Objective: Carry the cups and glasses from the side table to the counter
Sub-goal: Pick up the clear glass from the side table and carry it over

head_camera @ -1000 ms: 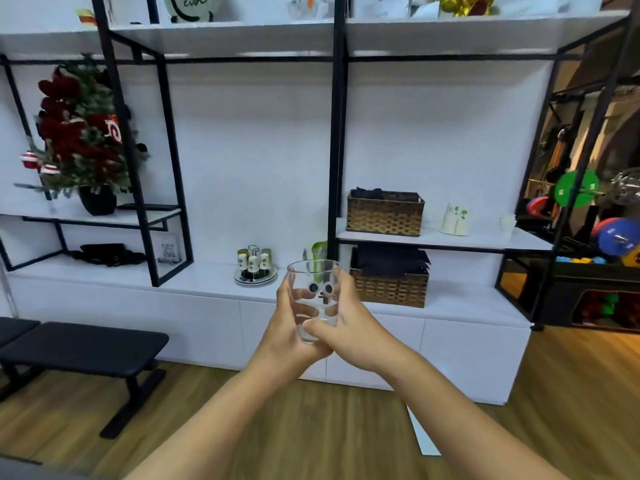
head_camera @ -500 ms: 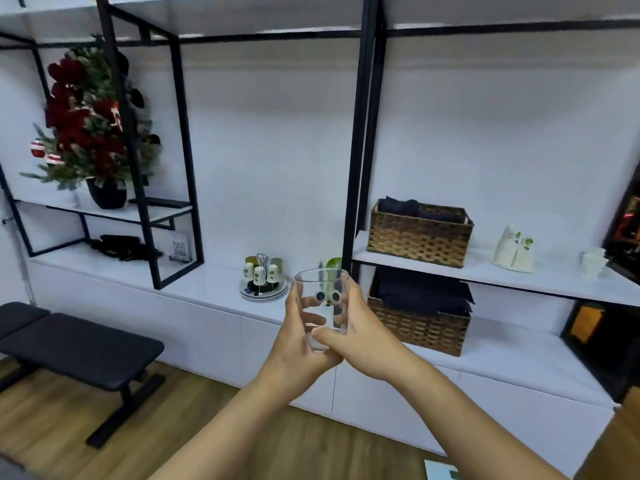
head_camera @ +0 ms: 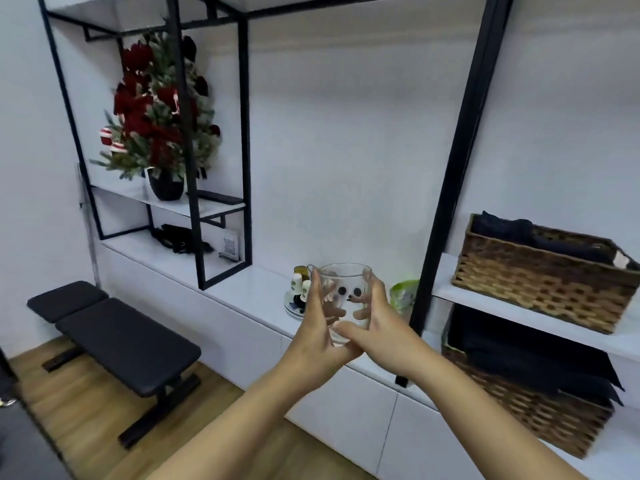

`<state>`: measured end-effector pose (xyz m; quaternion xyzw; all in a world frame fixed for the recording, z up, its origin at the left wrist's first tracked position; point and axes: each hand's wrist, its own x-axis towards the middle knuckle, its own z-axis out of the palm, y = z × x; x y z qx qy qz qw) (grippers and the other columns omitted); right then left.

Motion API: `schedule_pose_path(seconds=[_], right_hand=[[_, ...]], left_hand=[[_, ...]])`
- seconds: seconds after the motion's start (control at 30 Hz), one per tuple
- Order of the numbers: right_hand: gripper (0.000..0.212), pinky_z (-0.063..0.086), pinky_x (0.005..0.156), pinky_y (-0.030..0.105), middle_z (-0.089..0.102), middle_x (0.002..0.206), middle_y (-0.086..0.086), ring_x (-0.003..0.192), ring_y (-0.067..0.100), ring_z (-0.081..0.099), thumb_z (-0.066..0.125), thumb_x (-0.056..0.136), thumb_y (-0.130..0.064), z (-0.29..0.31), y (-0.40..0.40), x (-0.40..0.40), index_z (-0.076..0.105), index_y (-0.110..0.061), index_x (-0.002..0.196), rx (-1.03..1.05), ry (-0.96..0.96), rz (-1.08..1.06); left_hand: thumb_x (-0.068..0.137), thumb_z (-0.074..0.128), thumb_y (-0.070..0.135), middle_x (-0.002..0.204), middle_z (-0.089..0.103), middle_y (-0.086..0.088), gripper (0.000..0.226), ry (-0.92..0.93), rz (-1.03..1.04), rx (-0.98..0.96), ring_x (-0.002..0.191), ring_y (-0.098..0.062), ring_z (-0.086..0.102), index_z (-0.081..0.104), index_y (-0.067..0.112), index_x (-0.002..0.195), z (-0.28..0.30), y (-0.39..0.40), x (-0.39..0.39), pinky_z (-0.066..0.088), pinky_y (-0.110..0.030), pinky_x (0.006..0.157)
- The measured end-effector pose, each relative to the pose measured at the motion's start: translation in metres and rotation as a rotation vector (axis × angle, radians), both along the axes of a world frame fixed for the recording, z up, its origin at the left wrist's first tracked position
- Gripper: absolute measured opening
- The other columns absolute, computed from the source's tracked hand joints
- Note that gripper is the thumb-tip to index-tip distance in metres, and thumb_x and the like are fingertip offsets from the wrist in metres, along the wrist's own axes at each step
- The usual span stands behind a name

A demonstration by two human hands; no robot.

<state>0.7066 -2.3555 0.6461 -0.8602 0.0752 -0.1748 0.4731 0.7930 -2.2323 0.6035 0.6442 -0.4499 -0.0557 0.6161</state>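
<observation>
Head view puts your two hands together just below the middle of the frame, both wrapped round a clear drinking glass with black dots printed on its side (head_camera: pixel 344 299). Your left hand (head_camera: pixel 320 332) curls its fingers up the glass's left wall, and your right hand (head_camera: pixel 375 325) curls round the right wall, its thumb crossing under the base to meet the left palm. You are holding the glass upright in the air, in front of the long white counter (head_camera: pixel 252 282) that runs from the centre left down to the lower right. Behind the glass, partly hidden by it, a small round tray of little bottles (head_camera: pixel 296 299) stands on the counter, and a green and white packet (head_camera: pixel 403 296) stands just to the right of your right hand. On the right of the frame you see two brown woven baskets (head_camera: pixel 540 282), one above the other, holding dark folded cloth. In the upper left a red and green flower arrangement in a black pot (head_camera: pixel 156 133) stands on a shelf of the black metal frame (head_camera: pixel 244 133). At the lower left a black padded bench (head_camera: pixel 117 337) stands on the wooden floor (head_camera: pixel 86 420).
</observation>
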Motion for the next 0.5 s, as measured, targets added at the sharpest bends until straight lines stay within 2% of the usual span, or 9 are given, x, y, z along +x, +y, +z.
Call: schedule_pose_path(seconds=[0.1, 0.2, 0.23, 0.3, 0.37, 0.43, 0.5], right_hand=[[0.081, 0.037, 0.069, -0.008, 0.043, 0.103, -0.062, 0.099, -0.031, 0.049, 0.071, 0.087, -0.023, 0.002, -0.024, 0.066, 0.010, -0.067, 0.119, 0.031, 0.002, 0.021], [0.084, 0.042, 0.073, -0.003, 0.049, 0.104, -0.058, 0.100, -0.026, 0.054, 0.072, 0.087, -0.027, -0.004, -0.049, 0.127, 0.008, -0.055, 0.134, 0.070, -0.010, 0.016], [0.088, 0.045, 0.077, 0.000, 0.053, 0.107, -0.052, 0.103, -0.024, 0.055, 0.072, 0.086, -0.030, -0.005, -0.054, 0.140, 0.006, -0.051, 0.142, 0.107, -0.006, 0.013], [0.102, 0.046, 0.094, 0.011, 0.056, 0.122, -0.037, 0.112, -0.017, 0.055, 0.071, 0.086, -0.033, -0.007, -0.064, 0.166, -0.003, -0.041, 0.155, 0.177, 0.004, -0.009], [0.108, 0.044, 0.106, 0.020, 0.051, 0.141, -0.021, 0.123, -0.008, 0.055, 0.071, 0.088, -0.031, -0.009, -0.075, 0.189, -0.011, -0.032, 0.158, 0.218, -0.012, 0.004], [0.106, 0.049, 0.095, 0.015, 0.056, 0.140, -0.015, 0.120, -0.003, 0.060, 0.071, 0.091, -0.026, -0.013, -0.091, 0.212, -0.009, -0.029, 0.159, 0.273, -0.023, 0.021], [0.102, 0.050, 0.083, 0.010, 0.062, 0.130, -0.020, 0.111, -0.002, 0.065, 0.070, 0.094, -0.025, -0.018, -0.109, 0.236, -0.008, -0.028, 0.160, 0.307, -0.044, 0.010]], left_hand=[[0.076, 0.081, 0.054, 0.140, 0.033, 0.049, 0.123, -0.020, 0.026, 0.037, 0.137, 0.003, 0.046, -0.023, 0.071, 0.140, 0.004, -0.018, 0.061, 0.045, -0.043, 0.113], [0.074, 0.080, 0.049, 0.146, 0.031, 0.040, 0.125, -0.032, 0.037, 0.065, 0.140, -0.003, 0.043, -0.023, 0.068, 0.141, 0.009, -0.036, 0.119, 0.044, -0.043, 0.114], [0.074, 0.080, 0.045, 0.148, 0.033, 0.034, 0.127, -0.025, 0.034, 0.075, 0.142, -0.007, 0.043, -0.022, 0.063, 0.145, 0.011, -0.042, 0.133, 0.044, -0.044, 0.114], [0.072, 0.082, 0.037, 0.152, 0.036, 0.017, 0.129, -0.007, 0.036, 0.082, 0.140, -0.011, 0.046, -0.017, 0.051, 0.154, 0.012, -0.056, 0.162, 0.046, -0.042, 0.112], [0.071, 0.083, 0.032, 0.151, 0.039, 0.010, 0.128, 0.003, 0.035, 0.064, 0.133, -0.007, 0.052, -0.011, 0.048, 0.157, 0.010, -0.070, 0.189, 0.051, -0.031, 0.105], [0.070, 0.082, 0.039, 0.150, 0.038, 0.015, 0.126, -0.001, 0.046, 0.075, 0.129, 0.000, 0.053, -0.008, 0.051, 0.156, 0.008, -0.084, 0.213, 0.052, -0.023, 0.099], [0.070, 0.080, 0.044, 0.147, 0.036, 0.024, 0.122, -0.024, 0.080, 0.072, 0.127, 0.004, 0.053, -0.006, 0.055, 0.156, 0.003, -0.100, 0.236, 0.050, -0.016, 0.096]])
